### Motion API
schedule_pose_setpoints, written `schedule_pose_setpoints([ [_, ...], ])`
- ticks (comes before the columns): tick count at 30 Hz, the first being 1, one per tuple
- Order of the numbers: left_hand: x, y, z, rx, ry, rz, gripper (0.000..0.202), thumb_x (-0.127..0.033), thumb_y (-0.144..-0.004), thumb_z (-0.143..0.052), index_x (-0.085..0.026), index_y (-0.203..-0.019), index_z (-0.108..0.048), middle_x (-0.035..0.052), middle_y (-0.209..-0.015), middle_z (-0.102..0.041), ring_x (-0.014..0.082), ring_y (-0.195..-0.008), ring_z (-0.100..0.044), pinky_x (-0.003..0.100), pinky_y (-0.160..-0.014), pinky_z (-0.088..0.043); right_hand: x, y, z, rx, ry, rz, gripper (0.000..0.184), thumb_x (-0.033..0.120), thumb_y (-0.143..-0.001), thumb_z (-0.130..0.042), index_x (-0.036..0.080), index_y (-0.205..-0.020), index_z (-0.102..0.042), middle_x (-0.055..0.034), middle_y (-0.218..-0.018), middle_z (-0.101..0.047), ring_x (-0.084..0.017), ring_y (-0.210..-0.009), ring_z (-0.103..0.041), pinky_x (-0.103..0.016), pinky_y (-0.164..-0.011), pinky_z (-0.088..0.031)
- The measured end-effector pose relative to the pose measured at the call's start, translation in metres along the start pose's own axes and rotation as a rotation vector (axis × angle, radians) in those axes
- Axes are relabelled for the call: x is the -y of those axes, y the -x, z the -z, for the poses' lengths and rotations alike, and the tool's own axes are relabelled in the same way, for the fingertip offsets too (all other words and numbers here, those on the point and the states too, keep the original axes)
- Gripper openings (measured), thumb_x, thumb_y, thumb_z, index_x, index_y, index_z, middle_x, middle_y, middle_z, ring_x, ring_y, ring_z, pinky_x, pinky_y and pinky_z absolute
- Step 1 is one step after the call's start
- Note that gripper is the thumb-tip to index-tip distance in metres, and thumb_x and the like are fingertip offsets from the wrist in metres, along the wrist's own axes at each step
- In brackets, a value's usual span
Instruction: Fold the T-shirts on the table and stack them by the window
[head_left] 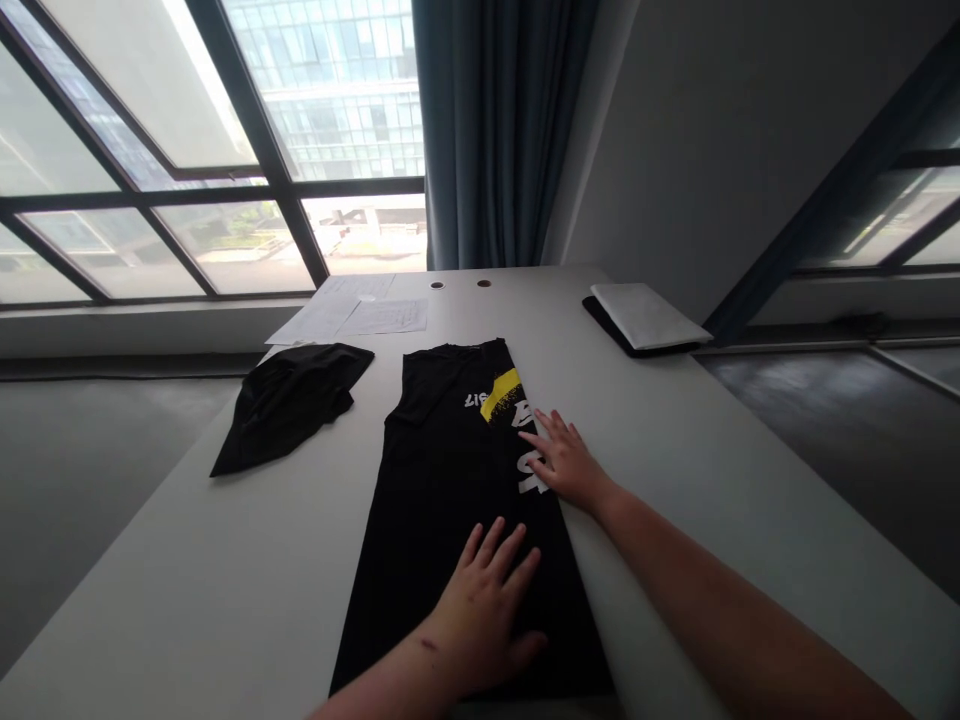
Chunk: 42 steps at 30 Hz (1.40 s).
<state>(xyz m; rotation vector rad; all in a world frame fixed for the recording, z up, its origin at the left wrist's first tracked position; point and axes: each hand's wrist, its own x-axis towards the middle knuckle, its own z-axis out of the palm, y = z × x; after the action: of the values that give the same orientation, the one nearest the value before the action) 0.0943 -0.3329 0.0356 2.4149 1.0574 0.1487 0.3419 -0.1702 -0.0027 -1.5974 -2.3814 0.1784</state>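
A black shirt (442, 480) with a yellow patch and white lettering lies lengthwise on the white table (210, 570), its long sides fairly straight. It looks folded narrow, with the print along its right edge. My left hand (487, 600) rests flat on the lower part of the cloth, fingers spread. Farther up, my right hand (564, 462) lies at the right edge over the white letters, its fingers apart. Neither hand grips the fabric. To the left is a crumpled black cloth (289, 400), whose kind I cannot make out.
Printed paper sheets (345, 310) lie at the table's far left. On the right side a white folded item (649, 315) sits on a black one (630, 345). Two round holes (437, 286) pierce the far end. Beyond are windows (337, 90) and a blue curtain (499, 140).
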Motion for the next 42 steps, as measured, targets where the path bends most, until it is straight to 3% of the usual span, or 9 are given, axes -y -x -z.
schedule_pose_setpoints([
  [8, -0.007, 0.017, -0.015, -0.037, -0.093, -0.081, 0.083, -0.059, -0.09, -0.067, -0.029, -0.162, -0.037, 0.01, -0.172, -0.026, 0.0367, -0.159, -0.017, 0.062, -0.128, -0.015, 0.045, 0.116, 0.02, 0.098, -0.103, 0.197, 0.063, 0.038, -0.095, -0.062, 0.029, -0.156, -0.049, -0.0113, -0.169, -0.032, -0.034, -0.159, -0.019, -0.065, -0.126, -0.016],
  [13, -0.016, 0.044, -0.017, -0.125, -0.064, -0.164, 0.046, -0.04, -0.093, -0.069, -0.029, -0.138, -0.065, 0.0073, -0.149, -0.059, 0.0282, -0.141, -0.049, 0.05, -0.123, -0.033, 0.061, 0.164, 0.035, 0.226, -0.196, 0.358, 0.084, 0.05, -0.083, -0.077, 0.032, -0.159, -0.045, -0.0113, -0.169, -0.033, -0.039, -0.158, -0.021, -0.068, -0.125, -0.013],
  [18, -0.022, 0.064, -0.027, -0.217, -0.027, -0.188, 0.022, -0.026, -0.101, -0.06, -0.027, -0.117, -0.074, 0.0052, -0.12, -0.073, 0.0199, -0.112, -0.065, 0.038, -0.104, -0.05, 0.061, 0.185, 0.045, 0.233, -0.214, 0.464, 0.075, 0.048, -0.081, -0.08, 0.031, -0.151, -0.056, -0.0117, -0.163, -0.043, -0.039, -0.153, -0.032, -0.068, -0.124, -0.018],
  [23, -0.022, 0.071, -0.036, -0.254, 0.056, -0.174, 0.021, -0.018, -0.102, -0.055, -0.023, -0.11, -0.074, 0.0037, -0.116, -0.075, 0.0174, -0.109, -0.067, 0.033, -0.102, -0.053, 0.068, 0.2, 0.043, 0.025, -0.277, 0.556, 0.026, 0.036, -0.093, -0.07, 0.027, -0.117, -0.077, -0.0098, -0.12, -0.072, -0.028, -0.116, -0.062, -0.053, -0.108, -0.045],
  [27, -0.023, 0.068, -0.035, -0.244, 0.1, -0.154, 0.019, -0.017, -0.101, -0.057, -0.022, -0.107, -0.074, 0.0028, -0.114, -0.075, 0.0153, -0.107, -0.068, 0.029, -0.099, -0.054, 0.079, 0.209, 0.043, -0.104, -0.301, 0.521, 0.015, 0.025, -0.098, -0.062, 0.025, -0.101, -0.077, -0.0074, -0.095, -0.071, -0.021, -0.09, -0.061, -0.04, -0.085, -0.051],
  [33, -0.019, 0.078, -0.028, -0.281, 0.036, -0.193, 0.023, -0.017, -0.099, -0.056, -0.024, -0.115, -0.071, 0.0041, -0.12, -0.074, 0.018, -0.111, -0.068, 0.033, -0.1, -0.054, 0.084, 0.214, 0.052, -0.067, -0.284, 0.514, 0.018, 0.019, -0.098, -0.058, 0.022, -0.093, -0.074, -0.0059, -0.088, -0.067, -0.019, -0.084, -0.057, -0.038, -0.083, -0.045],
  [36, -0.001, 0.103, -0.02, -0.396, -0.095, -0.026, 0.023, -0.025, -0.098, -0.06, -0.024, -0.119, -0.07, 0.0077, -0.124, -0.071, 0.0246, -0.115, -0.066, 0.042, -0.101, -0.053, 0.085, 0.209, 0.056, -0.042, -0.278, 0.56, 0.017, 0.021, -0.097, -0.057, 0.021, -0.088, -0.072, -0.0048, -0.085, -0.065, -0.018, -0.078, -0.055, -0.037, -0.081, -0.041],
  [39, 0.022, 0.139, -0.012, -0.537, -0.249, 0.398, 0.03, -0.033, -0.099, -0.058, -0.022, -0.125, -0.066, 0.0121, -0.127, -0.068, 0.03, -0.116, -0.065, 0.046, -0.098, -0.052, 0.09, 0.186, 0.053, -0.084, -0.253, 0.571, 0.023, 0.022, -0.1, -0.051, 0.019, -0.085, -0.069, -0.004, -0.079, -0.063, -0.017, -0.073, -0.052, -0.036, -0.076, -0.038],
  [42, 0.034, 0.17, -0.006, -0.483, -0.358, 0.756, 0.039, -0.04, -0.1, -0.056, -0.015, -0.129, -0.062, 0.0155, -0.123, -0.068, 0.0327, -0.108, -0.066, 0.045, -0.092, -0.051, 0.104, 0.13, 0.043, -0.097, -0.197, 0.548, 0.028, 0.024, -0.102, -0.05, 0.019, -0.079, -0.066, -0.0042, -0.077, -0.062, -0.017, -0.072, -0.052, -0.034, -0.073, -0.037],
])
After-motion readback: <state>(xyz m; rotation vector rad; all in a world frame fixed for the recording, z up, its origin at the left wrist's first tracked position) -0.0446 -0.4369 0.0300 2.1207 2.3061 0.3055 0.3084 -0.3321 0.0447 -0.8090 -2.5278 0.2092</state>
